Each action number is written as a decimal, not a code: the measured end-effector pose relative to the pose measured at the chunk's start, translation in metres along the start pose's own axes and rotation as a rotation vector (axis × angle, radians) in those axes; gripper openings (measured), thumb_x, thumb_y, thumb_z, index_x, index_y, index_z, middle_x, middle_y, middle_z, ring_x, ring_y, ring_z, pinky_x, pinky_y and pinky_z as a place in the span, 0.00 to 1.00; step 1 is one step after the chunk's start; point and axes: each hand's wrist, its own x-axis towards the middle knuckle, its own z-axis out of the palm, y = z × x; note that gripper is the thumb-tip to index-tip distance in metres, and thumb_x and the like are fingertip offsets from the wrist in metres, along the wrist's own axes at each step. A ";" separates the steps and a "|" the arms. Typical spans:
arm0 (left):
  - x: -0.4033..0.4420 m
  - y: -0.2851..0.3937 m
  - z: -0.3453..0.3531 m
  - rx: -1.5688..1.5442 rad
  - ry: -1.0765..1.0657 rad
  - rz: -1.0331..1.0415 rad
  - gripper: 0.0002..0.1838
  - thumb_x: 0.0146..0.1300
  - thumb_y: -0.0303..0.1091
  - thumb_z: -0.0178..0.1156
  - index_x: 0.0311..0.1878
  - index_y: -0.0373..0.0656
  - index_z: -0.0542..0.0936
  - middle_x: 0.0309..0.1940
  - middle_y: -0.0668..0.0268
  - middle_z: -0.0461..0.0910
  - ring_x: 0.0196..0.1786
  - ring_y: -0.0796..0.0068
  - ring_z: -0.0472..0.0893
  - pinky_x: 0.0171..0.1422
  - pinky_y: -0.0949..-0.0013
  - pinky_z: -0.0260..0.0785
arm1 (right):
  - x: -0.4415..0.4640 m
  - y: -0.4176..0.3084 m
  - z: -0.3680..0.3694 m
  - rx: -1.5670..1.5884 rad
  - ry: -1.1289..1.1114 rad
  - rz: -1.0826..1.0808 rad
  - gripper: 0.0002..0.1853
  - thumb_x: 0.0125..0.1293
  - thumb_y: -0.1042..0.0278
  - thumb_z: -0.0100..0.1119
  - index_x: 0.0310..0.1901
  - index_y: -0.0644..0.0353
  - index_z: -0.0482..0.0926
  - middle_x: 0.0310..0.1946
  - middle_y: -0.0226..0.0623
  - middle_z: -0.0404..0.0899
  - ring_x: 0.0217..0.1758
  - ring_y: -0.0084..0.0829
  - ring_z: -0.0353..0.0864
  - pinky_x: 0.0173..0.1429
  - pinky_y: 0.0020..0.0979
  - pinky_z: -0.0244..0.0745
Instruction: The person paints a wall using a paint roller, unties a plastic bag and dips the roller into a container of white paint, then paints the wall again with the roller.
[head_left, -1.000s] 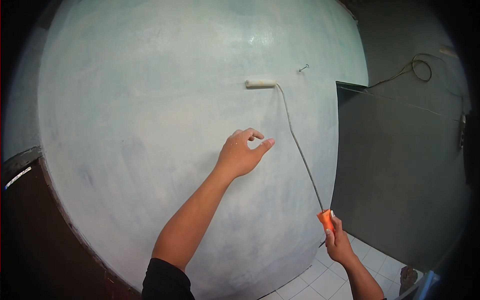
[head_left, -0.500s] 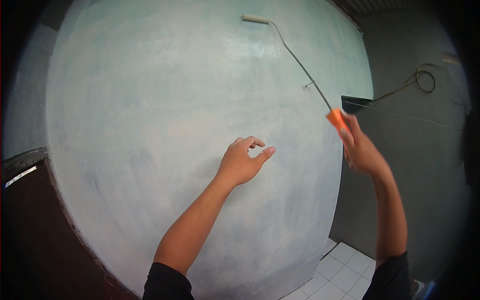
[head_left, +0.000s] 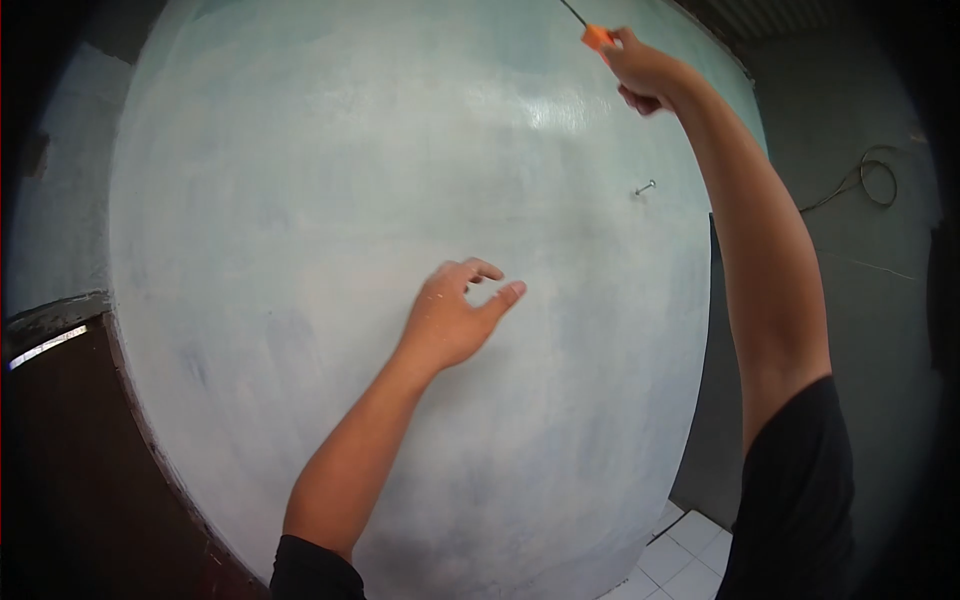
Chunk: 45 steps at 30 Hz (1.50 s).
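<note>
My right hand (head_left: 642,72) grips the orange handle of a paint roller (head_left: 598,38) high up at the top of the view. Only the handle and a short piece of its metal rod show; the roller head is beyond the upper edge. My left hand (head_left: 455,312) hovers before the middle of the wall, fingers curved and apart from the thumb, holding nothing. Behind both hands stands a pale wall (head_left: 330,220), streaked white, greenish and bluish, with a wet shine near the top.
A nail or screw (head_left: 645,188) sticks out of the wall right of centre. A looped cable (head_left: 878,180) hangs on the grey side wall (head_left: 860,310). White floor tiles (head_left: 685,555) lie at lower right, and a dark brown door-like panel (head_left: 60,450) stands at lower left.
My right hand has risen up and to the left with the paint roller, taking its head out of view. My left hand has shifted slightly left in view.
</note>
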 end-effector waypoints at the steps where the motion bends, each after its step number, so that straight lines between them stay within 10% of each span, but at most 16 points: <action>1: -0.001 -0.001 -0.005 0.006 0.030 -0.011 0.27 0.68 0.57 0.66 0.56 0.43 0.84 0.59 0.54 0.80 0.63 0.56 0.77 0.65 0.54 0.72 | 0.012 -0.003 0.004 -0.005 -0.007 0.004 0.29 0.83 0.52 0.39 0.80 0.47 0.52 0.23 0.30 0.64 0.20 0.21 0.61 0.23 0.26 0.62; 6: -0.006 0.000 -0.025 0.064 0.099 -0.074 0.27 0.69 0.58 0.65 0.56 0.44 0.84 0.59 0.54 0.80 0.63 0.57 0.77 0.65 0.54 0.72 | 0.055 -0.015 0.021 0.036 -0.019 0.004 0.30 0.75 0.68 0.35 0.78 0.49 0.53 0.27 0.31 0.71 0.22 0.20 0.68 0.23 0.24 0.66; 10: -0.006 0.001 -0.025 0.108 0.115 -0.104 0.28 0.69 0.59 0.64 0.56 0.43 0.84 0.58 0.55 0.81 0.63 0.57 0.77 0.65 0.54 0.72 | 0.017 0.007 0.041 0.056 0.005 -0.064 0.29 0.82 0.55 0.37 0.79 0.51 0.52 0.23 0.32 0.68 0.20 0.24 0.65 0.24 0.28 0.67; 14: 0.004 -0.001 -0.011 0.064 0.116 -0.082 0.29 0.69 0.60 0.63 0.55 0.42 0.84 0.54 0.57 0.83 0.59 0.61 0.79 0.63 0.57 0.72 | -0.067 0.048 0.071 0.001 -0.030 -0.077 0.32 0.81 0.57 0.38 0.80 0.59 0.46 0.34 0.55 0.84 0.27 0.49 0.85 0.31 0.47 0.80; 18: 0.015 0.013 0.016 -0.019 0.106 -0.119 0.29 0.69 0.60 0.63 0.55 0.41 0.83 0.53 0.57 0.84 0.55 0.65 0.81 0.61 0.60 0.73 | -0.165 0.139 0.127 -0.059 0.073 -0.263 0.35 0.80 0.61 0.46 0.80 0.62 0.45 0.44 0.70 0.82 0.39 0.67 0.84 0.42 0.56 0.80; 31: -0.033 -0.004 0.144 0.138 -0.076 -0.106 0.33 0.65 0.66 0.65 0.39 0.38 0.84 0.46 0.47 0.85 0.49 0.55 0.84 0.55 0.57 0.76 | -0.557 0.221 0.095 0.035 -0.438 0.238 0.37 0.76 0.71 0.53 0.77 0.69 0.44 0.36 0.69 0.82 0.32 0.64 0.84 0.36 0.54 0.78; 37: -0.031 -0.010 0.156 -0.131 -0.175 -0.308 0.35 0.64 0.67 0.66 0.36 0.35 0.82 0.45 0.44 0.83 0.50 0.53 0.83 0.56 0.57 0.74 | -0.509 0.212 0.083 0.001 -0.461 0.278 0.37 0.76 0.69 0.55 0.78 0.66 0.47 0.32 0.66 0.82 0.31 0.67 0.82 0.37 0.56 0.78; 45: 0.029 -0.007 0.094 -0.009 0.001 -0.019 0.35 0.64 0.68 0.63 0.50 0.40 0.83 0.53 0.50 0.81 0.58 0.54 0.81 0.60 0.55 0.74 | -0.339 0.173 0.119 0.050 -0.187 -0.009 0.34 0.77 0.70 0.52 0.78 0.64 0.49 0.34 0.68 0.82 0.34 0.69 0.82 0.37 0.58 0.76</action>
